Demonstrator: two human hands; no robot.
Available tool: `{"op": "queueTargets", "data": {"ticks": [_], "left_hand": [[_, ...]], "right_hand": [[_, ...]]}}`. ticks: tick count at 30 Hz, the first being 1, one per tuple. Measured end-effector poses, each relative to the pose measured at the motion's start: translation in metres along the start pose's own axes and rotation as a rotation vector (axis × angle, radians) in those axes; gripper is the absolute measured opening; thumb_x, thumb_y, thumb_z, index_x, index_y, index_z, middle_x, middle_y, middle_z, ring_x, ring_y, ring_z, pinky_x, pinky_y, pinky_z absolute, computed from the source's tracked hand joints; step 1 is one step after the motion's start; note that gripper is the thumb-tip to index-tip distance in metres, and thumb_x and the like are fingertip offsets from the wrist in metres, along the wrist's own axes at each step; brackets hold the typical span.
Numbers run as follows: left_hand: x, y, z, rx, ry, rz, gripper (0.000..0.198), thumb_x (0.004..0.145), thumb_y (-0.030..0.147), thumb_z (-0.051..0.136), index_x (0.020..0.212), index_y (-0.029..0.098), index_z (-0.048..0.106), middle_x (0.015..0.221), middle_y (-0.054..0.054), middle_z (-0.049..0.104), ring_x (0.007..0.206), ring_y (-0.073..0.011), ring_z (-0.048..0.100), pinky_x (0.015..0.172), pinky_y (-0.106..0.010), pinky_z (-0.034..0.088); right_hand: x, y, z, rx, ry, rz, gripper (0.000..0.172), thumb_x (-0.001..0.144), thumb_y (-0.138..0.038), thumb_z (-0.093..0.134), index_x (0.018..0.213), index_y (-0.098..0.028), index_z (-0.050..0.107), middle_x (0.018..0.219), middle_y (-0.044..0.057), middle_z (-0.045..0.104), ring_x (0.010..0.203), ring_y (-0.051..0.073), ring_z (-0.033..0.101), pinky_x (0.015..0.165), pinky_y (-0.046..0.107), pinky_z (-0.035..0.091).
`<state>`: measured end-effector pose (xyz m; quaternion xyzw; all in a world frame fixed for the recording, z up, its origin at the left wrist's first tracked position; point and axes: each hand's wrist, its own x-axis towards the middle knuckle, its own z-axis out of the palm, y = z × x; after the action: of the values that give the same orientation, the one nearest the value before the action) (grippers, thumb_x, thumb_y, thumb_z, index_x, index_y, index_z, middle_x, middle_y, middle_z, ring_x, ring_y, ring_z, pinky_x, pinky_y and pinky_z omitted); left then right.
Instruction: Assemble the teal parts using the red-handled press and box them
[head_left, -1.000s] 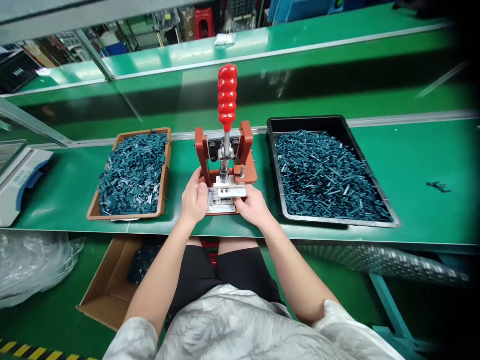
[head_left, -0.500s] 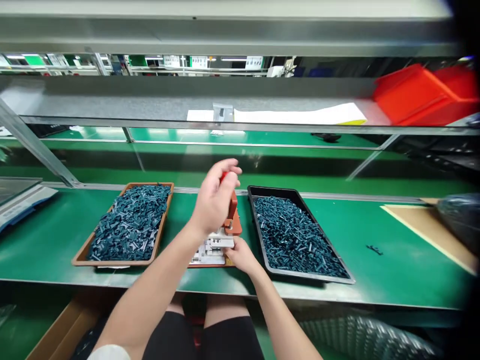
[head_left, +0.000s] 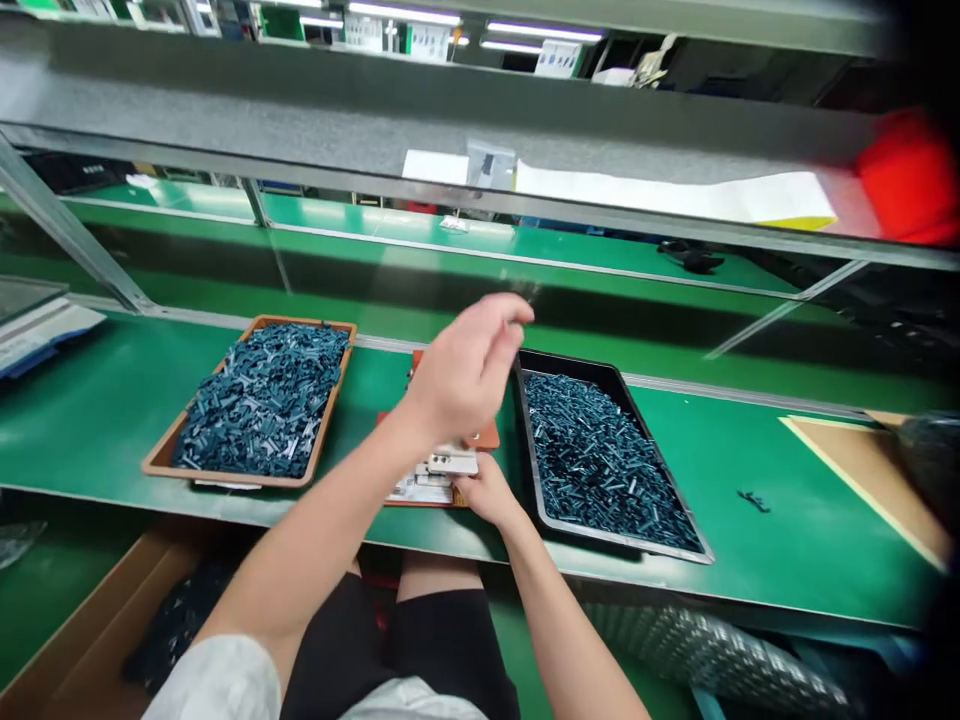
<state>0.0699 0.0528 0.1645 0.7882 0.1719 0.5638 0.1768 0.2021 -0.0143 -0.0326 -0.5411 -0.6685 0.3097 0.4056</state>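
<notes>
My left hand (head_left: pixel 472 365) is curled above the jig, over where the red lever handle was visible a moment before; the hand now hides that handle. Below it sits a small press jig with a silver metal block (head_left: pixel 452 462) and an orange-red base (head_left: pixel 490 436). At the jig's front right corner is my right hand (head_left: pixel 486 490), its fingers pinched against the metal; what they hold is hidden. Left of the jig stands a brown tray (head_left: pixel 152 468) heaped with dark teal plastic pieces (head_left: pixel 262 400). A black tray (head_left: pixel 626 545) of thin dark teal pieces (head_left: pixel 600 460) stands at right.
Several loose dark pieces (head_left: pixel 753 501) lie on the green bench (head_left: pixel 735 440) at right, near a brown board (head_left: pixel 870 480). Overhead, a grey shelf (head_left: pixel 300 120) carries paper sheets, a small clear bag (head_left: pixel 490 165) and a red bin (head_left: pixel 911 180). Bubble wrap (head_left: pixel 720 650) hangs below the bench.
The camera view has tilted and shifted. My left hand has moved right relative to the jig, and the red handle has gone from sight. My right hand stays at the jig's corner.
</notes>
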Motion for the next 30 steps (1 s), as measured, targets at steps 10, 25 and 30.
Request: {"op": "queueTargets", "data": {"ticks": [10, 25, 30], "left_hand": [[-0.114, -0.022, -0.034, 0.291, 0.269, -0.244, 0.047, 0.104, 0.039, 0.045, 0.148, 0.022, 0.044, 0.139, -0.015, 0.059, 0.129, -0.0278, 0.057, 0.112, -0.047, 0.047], [-0.216, -0.074, -0.054, -0.185, 0.226, -0.845, 0.042, 0.100, 0.048, 0.043, 0.070, 0.020, 0.055, 0.082, -0.008, 0.069, 0.092, -0.0240, 0.070, 0.087, -0.039, 0.058], [-0.232, -0.059, -0.040, -0.011, 0.380, -0.858, 0.035, 0.098, 0.048, 0.055, 0.112, 0.017, 0.063, 0.124, -0.014, 0.067, 0.117, -0.0248, 0.064, 0.106, -0.041, 0.051]], "right_hand": [[-0.014, 0.001, 0.020, -0.149, 0.203, -0.101, 0.018, 0.088, -0.029, 0.061, 0.099, -0.024, 0.075, 0.107, 0.011, 0.073, 0.100, 0.030, 0.069, 0.089, 0.044, 0.058], [-0.013, 0.003, 0.033, -0.187, 0.193, 0.090, 0.034, 0.089, -0.034, 0.058, 0.118, -0.021, 0.071, 0.123, 0.014, 0.069, 0.115, 0.033, 0.064, 0.101, 0.050, 0.053], [-0.012, 0.003, 0.032, -0.230, 0.218, -0.032, 0.025, 0.093, -0.032, 0.055, 0.108, -0.021, 0.073, 0.115, 0.013, 0.069, 0.111, 0.030, 0.065, 0.099, 0.047, 0.053]]}}
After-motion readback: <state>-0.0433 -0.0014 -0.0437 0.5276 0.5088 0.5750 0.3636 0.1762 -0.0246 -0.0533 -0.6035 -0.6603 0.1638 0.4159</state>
